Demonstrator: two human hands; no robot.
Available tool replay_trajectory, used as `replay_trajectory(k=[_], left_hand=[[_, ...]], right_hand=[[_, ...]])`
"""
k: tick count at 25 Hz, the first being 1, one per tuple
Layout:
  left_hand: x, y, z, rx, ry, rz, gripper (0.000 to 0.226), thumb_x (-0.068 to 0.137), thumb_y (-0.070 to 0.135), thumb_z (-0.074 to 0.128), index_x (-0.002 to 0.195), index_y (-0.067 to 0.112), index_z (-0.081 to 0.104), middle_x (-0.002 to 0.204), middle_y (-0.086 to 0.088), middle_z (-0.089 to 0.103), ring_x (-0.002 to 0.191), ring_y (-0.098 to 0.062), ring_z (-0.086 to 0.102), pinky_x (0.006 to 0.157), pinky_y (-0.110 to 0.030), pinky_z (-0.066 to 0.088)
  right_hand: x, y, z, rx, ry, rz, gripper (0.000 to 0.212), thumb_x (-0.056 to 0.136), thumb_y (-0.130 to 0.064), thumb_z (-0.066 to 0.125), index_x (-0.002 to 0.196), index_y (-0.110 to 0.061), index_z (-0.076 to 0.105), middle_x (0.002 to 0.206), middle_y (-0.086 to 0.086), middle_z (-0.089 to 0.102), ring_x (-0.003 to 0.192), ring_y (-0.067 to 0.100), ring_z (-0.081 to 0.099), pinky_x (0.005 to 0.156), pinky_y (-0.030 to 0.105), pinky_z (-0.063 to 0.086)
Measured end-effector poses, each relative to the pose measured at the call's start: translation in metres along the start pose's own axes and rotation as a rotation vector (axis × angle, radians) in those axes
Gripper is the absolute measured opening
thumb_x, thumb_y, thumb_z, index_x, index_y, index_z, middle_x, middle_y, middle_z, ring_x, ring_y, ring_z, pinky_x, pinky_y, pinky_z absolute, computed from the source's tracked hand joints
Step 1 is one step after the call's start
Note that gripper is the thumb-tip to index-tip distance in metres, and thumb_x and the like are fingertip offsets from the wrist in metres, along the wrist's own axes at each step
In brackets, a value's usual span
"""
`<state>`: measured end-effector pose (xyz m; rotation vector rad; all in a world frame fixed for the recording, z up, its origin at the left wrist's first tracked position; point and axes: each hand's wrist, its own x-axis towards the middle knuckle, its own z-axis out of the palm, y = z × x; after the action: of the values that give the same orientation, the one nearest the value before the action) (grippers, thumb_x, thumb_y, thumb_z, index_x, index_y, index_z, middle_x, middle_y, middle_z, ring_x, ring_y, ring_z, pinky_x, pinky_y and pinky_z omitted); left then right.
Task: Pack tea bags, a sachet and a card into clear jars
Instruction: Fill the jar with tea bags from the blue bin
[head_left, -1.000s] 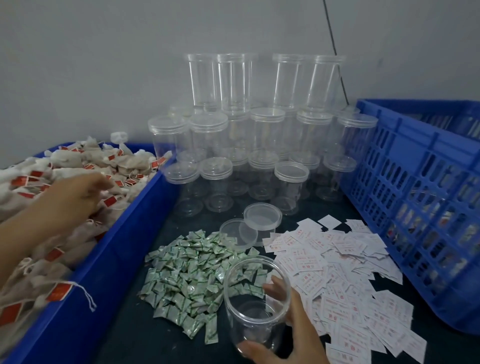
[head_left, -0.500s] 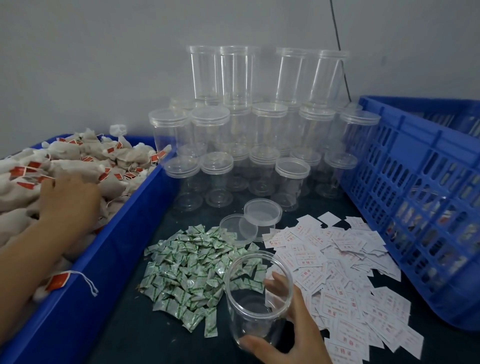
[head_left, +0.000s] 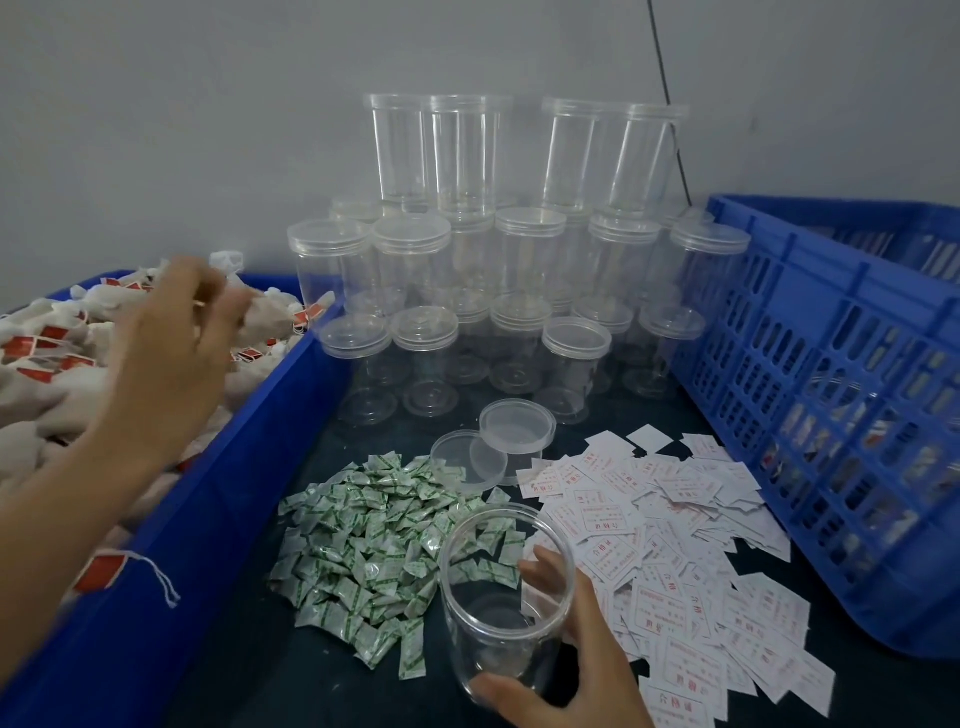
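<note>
My right hand (head_left: 576, 670) grips an open, empty clear jar (head_left: 498, 613) standing at the front of the dark table, thumb in front and fingers behind the wall. My left hand (head_left: 166, 358) is raised over the heap of white tea bags (head_left: 47, 358) with red tags in the blue bin (head_left: 244, 467) on the left. Its blurred fingertips pinch a tea bag (head_left: 265, 319) near the bin's far corner. A pile of green-and-white sachets (head_left: 369, 545) lies left of the jar. White printed cards (head_left: 675, 545) are spread to its right.
Many lidded clear jars (head_left: 530, 249) are stacked in tiers against the back wall. Two loose lids (head_left: 514, 428) lie in front of them. A tall blue slotted crate (head_left: 831, 395) holding filled jars walls off the right side.
My left hand has lifted out of the tea-bag heap and swung right and away, drawing a bag with it. The right hand keeps its hold on the jar.
</note>
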<state>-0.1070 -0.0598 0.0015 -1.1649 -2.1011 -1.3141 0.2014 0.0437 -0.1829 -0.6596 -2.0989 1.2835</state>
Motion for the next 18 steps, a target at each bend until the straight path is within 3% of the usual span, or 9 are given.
replay_trajectory(k=[3, 6, 8, 9, 10, 12, 15, 16, 18], left_hand=[[-0.026, 0.073, 0.009, -0.234, -0.309, 0.124, 0.015, 0.084, 0.041, 0.057, 0.087, 0.026, 0.059, 0.085, 0.010, 0.064, 0.075, -0.009, 0.063, 0.071, -0.018, 0.053], [-0.064, 0.117, 0.027, -0.396, -0.724, 0.108, 0.021, 0.074, 0.037, 0.065, 0.089, 0.023, 0.064, 0.090, 0.010, 0.066, 0.084, -0.011, 0.066, 0.078, -0.030, 0.057], [-0.085, 0.128, 0.041, -0.355, -0.948, 0.157, 0.015, 0.079, 0.028, 0.069, 0.092, 0.021, 0.066, 0.095, 0.012, 0.065, 0.095, -0.007, 0.061, 0.084, -0.029, 0.054], [-0.089, 0.127, 0.046, -0.323, -1.006, 0.188, 0.016, 0.081, 0.027, 0.071, 0.095, 0.022, 0.066, 0.097, 0.013, 0.064, 0.097, -0.005, 0.060, 0.086, -0.026, 0.052], [-0.087, 0.123, 0.047, -0.310, -1.014, 0.193, 0.017, 0.081, 0.028, 0.071, 0.097, 0.023, 0.066, 0.098, 0.015, 0.065, 0.097, -0.002, 0.059, 0.086, -0.022, 0.050], [-0.066, 0.111, 0.048, -0.328, -0.924, 0.131, 0.016, 0.081, 0.032, 0.069, 0.097, 0.028, 0.066, 0.095, 0.018, 0.066, 0.092, 0.003, 0.062, 0.084, -0.014, 0.050], [-0.011, 0.068, 0.049, -0.204, -0.545, 0.081, 0.009, 0.087, 0.016, 0.066, 0.092, 0.024, 0.066, 0.087, 0.013, 0.068, 0.085, -0.001, 0.064, 0.077, -0.011, 0.049], [0.005, 0.047, 0.048, -0.095, -0.420, 0.062, 0.010, 0.089, 0.012, 0.064, 0.096, 0.020, 0.066, 0.093, 0.008, 0.068, 0.087, -0.006, 0.064, 0.079, -0.014, 0.047], [0.023, -0.003, 0.047, 0.211, -0.244, 0.000, 0.015, 0.093, 0.007, 0.057, 0.107, 0.007, 0.064, 0.106, -0.010, 0.066, 0.097, -0.025, 0.060, 0.086, -0.033, 0.047]], right_hand=[[-0.001, -0.002, -0.001, -0.004, -0.009, -0.011, 0.102, 0.050, -0.076, 0.086, 0.130, -0.075, 0.021, 0.140, -0.041, 0.042, 0.125, -0.017, 0.046, 0.095, 0.008, 0.043], [0.001, -0.011, -0.005, 0.026, -0.043, -0.053, 0.100, 0.053, -0.071, 0.087, 0.131, -0.073, 0.025, 0.137, -0.038, 0.047, 0.122, -0.012, 0.052, 0.098, 0.015, 0.047], [0.007, -0.018, -0.006, 0.005, -0.069, -0.134, 0.096, 0.064, -0.044, 0.092, 0.142, -0.052, 0.036, 0.137, -0.028, 0.054, 0.124, -0.005, 0.055, 0.101, 0.023, 0.050], [0.009, -0.017, -0.006, -0.012, -0.072, -0.173, 0.091, 0.067, -0.033, 0.091, 0.144, -0.039, 0.041, 0.138, -0.024, 0.054, 0.126, -0.002, 0.054, 0.101, 0.019, 0.048], [0.009, -0.014, -0.005, -0.010, -0.070, -0.192, 0.089, 0.067, -0.034, 0.091, 0.143, -0.035, 0.043, 0.138, -0.024, 0.054, 0.127, -0.001, 0.053, 0.101, 0.014, 0.045], [0.006, -0.015, -0.004, 0.047, -0.052, -0.110, 0.095, 0.059, -0.057, 0.090, 0.137, -0.059, 0.036, 0.137, -0.031, 0.051, 0.123, -0.007, 0.055, 0.097, 0.008, 0.043], [-0.001, -0.007, -0.002, 0.046, -0.040, -0.022, 0.097, 0.053, -0.069, 0.088, 0.129, -0.073, 0.027, 0.138, -0.038, 0.046, 0.123, -0.014, 0.051, 0.095, 0.001, 0.039], [-0.001, -0.006, -0.002, 0.041, -0.038, -0.022, 0.097, 0.054, -0.068, 0.088, 0.129, -0.072, 0.028, 0.138, -0.037, 0.046, 0.123, -0.014, 0.051, 0.094, 0.001, 0.038], [0.000, -0.005, -0.002, 0.054, -0.022, -0.030, 0.097, 0.055, -0.066, 0.089, 0.130, -0.072, 0.028, 0.137, -0.037, 0.047, 0.121, -0.015, 0.052, 0.093, -0.001, 0.037]])
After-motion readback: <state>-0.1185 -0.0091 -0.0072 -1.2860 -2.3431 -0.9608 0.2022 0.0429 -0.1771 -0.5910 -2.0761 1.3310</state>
